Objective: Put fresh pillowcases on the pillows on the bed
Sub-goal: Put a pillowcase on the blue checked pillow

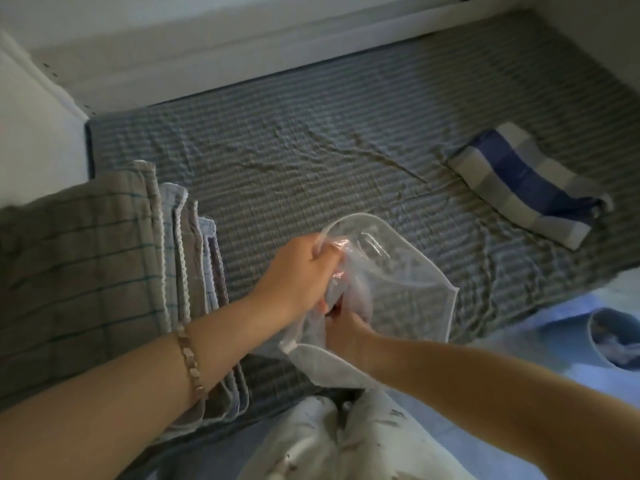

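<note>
A clear plastic storage bag (pixel 398 282) with white piping and a handle cutout hovers over the bed's near edge. My left hand (pixel 298 271) grips its upper rim. My right hand (pixel 343 329) reaches into the bag's opening from below, its fingers hidden inside. A small pillow (pixel 530 180) in a blue, grey and white check cover lies at the right of the bed. The bed (pixel 311 150) is covered by a wrinkled grey-blue striped sheet.
A stack of folded linens (pixel 104 271), beige check on top with lace-edged layers beside it, lies on the bed's left. A white wall and bed frame (pixel 242 46) bound the far side. A blue slipper (pixel 616 337) sits on the floor at right. My legs in pale trousers (pixel 339 441) show below.
</note>
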`<state>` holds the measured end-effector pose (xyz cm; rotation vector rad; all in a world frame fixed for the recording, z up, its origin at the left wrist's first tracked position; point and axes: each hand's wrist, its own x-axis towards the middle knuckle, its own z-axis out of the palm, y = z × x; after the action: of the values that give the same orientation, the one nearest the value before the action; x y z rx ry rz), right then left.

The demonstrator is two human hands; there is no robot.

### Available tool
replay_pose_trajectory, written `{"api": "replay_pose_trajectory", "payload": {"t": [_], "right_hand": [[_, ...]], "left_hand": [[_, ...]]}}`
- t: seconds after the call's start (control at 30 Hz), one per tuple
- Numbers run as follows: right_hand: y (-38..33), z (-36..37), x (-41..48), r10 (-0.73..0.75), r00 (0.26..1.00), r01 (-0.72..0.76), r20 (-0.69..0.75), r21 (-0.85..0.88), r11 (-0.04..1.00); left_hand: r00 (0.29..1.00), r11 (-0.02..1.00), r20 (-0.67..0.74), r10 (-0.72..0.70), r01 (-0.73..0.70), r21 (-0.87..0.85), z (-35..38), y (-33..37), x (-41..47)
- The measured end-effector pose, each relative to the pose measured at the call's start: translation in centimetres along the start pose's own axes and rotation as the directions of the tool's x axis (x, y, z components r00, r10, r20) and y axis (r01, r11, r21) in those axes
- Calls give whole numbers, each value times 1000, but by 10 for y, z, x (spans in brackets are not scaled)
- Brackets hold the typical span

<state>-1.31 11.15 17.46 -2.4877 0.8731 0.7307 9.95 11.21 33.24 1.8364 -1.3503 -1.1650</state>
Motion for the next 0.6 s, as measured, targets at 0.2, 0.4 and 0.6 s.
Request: {"api": "replay_pose_trajectory", "payload": {"t": [0.2,0.4,0.6], "right_hand": [[-13,21,14,309,949,-149,-68,766,626],[-4,-26,-5,20,985,39,-174,330,943],[14,-70,-28,188,973,-79,-136,568,819]], "left_hand": [[1000,999,12,26,-25,-31,-17,-4,-11],[952,793,95,292,-297,532,-32,-30,0],[933,653,180,313,-349,672,-30,-70,22]]}}
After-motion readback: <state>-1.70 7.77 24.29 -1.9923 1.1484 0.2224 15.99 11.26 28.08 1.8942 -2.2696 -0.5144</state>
